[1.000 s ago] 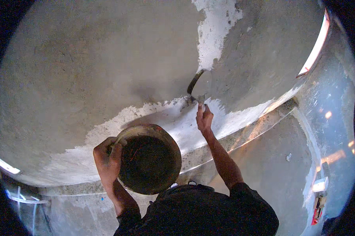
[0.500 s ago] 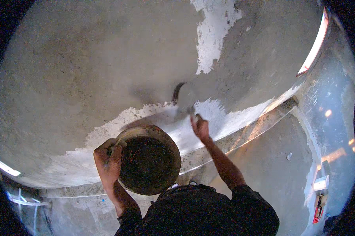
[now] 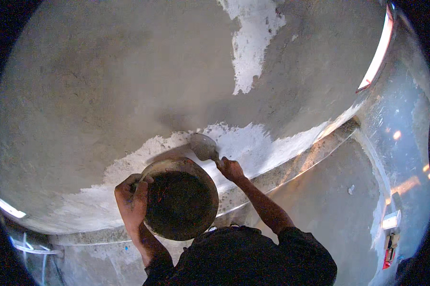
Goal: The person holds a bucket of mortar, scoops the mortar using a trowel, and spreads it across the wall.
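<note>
I have the left hand (image 3: 132,198) clamped on the edge of the dark pan (image 3: 173,165), the right hand (image 3: 231,169) wrapped round the trowel (image 3: 204,147) just beyond it, near the patchy wall (image 3: 129,90); over-tilting could spill any contents.

The light was rather dim. A bright strip (image 3: 377,52) at the right was overexposed, the bucket (image 3: 177,165) was very dark inside, and straight lines curved outward.

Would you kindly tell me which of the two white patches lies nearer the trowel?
The lower patch, the long band running sideways: the trowel in the right hand overlaps it in view, while the narrow upper patch stands clear above.
</note>
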`<state>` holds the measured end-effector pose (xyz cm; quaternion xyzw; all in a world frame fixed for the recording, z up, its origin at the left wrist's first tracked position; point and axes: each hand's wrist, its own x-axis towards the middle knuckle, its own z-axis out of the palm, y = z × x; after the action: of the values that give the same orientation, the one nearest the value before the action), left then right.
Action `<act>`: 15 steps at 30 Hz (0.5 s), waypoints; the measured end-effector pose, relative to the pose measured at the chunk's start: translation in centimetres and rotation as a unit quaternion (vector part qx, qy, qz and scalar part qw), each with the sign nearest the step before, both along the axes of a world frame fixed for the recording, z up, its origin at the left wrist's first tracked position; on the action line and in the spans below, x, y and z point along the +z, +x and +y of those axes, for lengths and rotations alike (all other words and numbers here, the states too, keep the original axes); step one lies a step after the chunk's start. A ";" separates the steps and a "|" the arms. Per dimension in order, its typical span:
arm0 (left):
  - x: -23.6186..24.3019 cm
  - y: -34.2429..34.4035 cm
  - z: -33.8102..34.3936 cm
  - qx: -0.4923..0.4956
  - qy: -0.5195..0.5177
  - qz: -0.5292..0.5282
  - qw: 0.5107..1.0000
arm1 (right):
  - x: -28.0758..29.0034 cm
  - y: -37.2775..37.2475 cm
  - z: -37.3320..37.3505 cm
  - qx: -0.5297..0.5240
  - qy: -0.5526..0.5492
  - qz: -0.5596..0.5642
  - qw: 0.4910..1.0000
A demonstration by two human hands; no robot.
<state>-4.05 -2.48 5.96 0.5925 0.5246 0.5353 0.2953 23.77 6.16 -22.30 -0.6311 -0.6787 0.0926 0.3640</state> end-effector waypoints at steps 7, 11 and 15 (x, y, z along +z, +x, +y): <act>0.1 0.5 -0.2 -0.029 0.023 0.012 0.999 | 3.8 6.4 1.7 -0.163 0.158 0.120 0.967; 0.0 0.6 -0.5 -0.040 0.026 -0.042 0.998 | 3.2 7.9 5.0 -0.238 0.157 0.304 0.909; 0.6 0.2 -0.8 -0.045 -0.042 0.046 0.997 | -1.0 3.0 4.0 -0.142 0.227 0.018 0.963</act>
<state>-3.80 -3.26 6.53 0.6268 0.5321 0.4713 0.3191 26.79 10.20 -23.30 -0.6198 -0.5789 -0.1053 0.5193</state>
